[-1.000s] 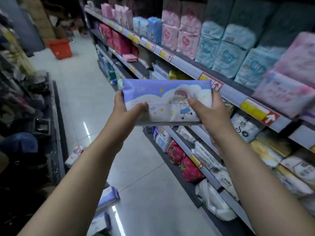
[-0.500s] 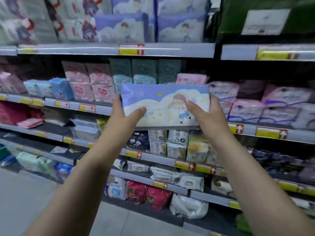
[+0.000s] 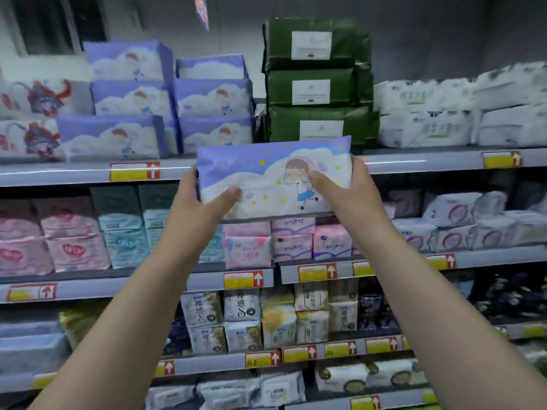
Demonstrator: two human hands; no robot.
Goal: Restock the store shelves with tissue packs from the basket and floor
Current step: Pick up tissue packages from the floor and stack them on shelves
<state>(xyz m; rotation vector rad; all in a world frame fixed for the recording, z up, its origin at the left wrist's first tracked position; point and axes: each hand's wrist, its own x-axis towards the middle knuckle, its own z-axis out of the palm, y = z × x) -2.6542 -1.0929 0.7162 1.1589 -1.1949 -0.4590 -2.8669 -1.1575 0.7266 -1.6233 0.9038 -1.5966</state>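
Observation:
I hold a purple-and-white tissue pack (image 3: 266, 176) with a cartoon child on it, raised in front of the top shelf's edge (image 3: 414, 161). My left hand (image 3: 201, 199) grips its left end with the thumb on the front. At the pack's right end my right hand (image 3: 346, 187) grips the same way. Several matching purple packs (image 3: 168, 99) are stacked on the top shelf, up and to the left of the held pack. The basket and the floor are out of view.
Dark green packs (image 3: 316, 81) are stacked on the top shelf right behind the held pack, white packs (image 3: 458, 113) to their right. Lower shelves carry pink, teal and white packs (image 3: 118, 229). Yellow-and-red price tags (image 3: 134, 171) line the shelf edges.
My view swung from the aisle to face the shelves and tilted up to the top shelf. Both hands lifted the pack higher, from the second shelf's level to the top shelf edge.

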